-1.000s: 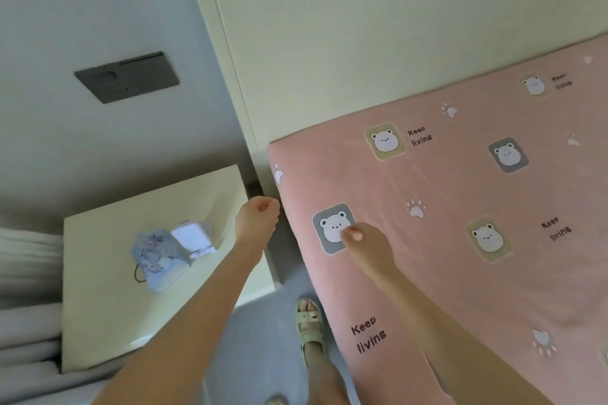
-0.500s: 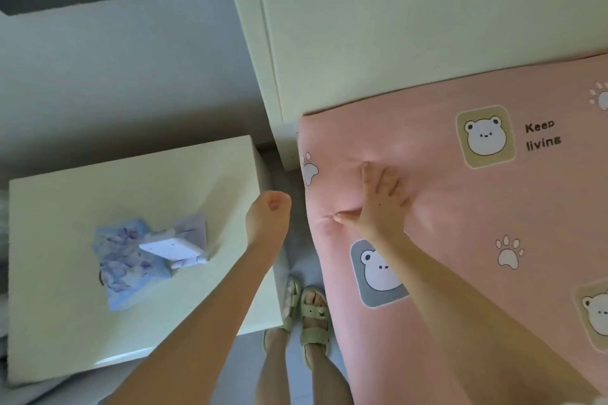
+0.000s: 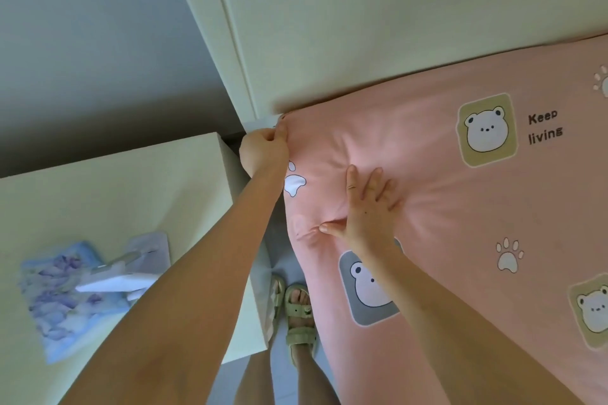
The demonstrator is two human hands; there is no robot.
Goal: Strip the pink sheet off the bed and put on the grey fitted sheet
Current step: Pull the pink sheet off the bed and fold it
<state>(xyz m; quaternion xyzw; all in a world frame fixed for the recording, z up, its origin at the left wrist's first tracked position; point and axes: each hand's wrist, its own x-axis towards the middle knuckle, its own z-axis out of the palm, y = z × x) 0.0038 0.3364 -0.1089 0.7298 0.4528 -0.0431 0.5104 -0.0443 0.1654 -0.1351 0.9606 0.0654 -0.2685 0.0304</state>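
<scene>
By the headboard (image 3: 362, 26), the pink sheet (image 3: 427, 191) is now gripped at ten o'clock by the left hand (image 3: 263, 151) — stripping is begun. The right hand (image 3: 368, 210) is pressed flat.

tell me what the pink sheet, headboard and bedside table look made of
Pink sheet: soft matte fabric, probably cotton; it creases under the right hand and bunches where the left hand grips its corner. Headboard: smooth cream board, painted or laminated; flat, with a straight groove. Bedside table: same cream, smooth, sharp-edged; likely laminated board too.
</scene>
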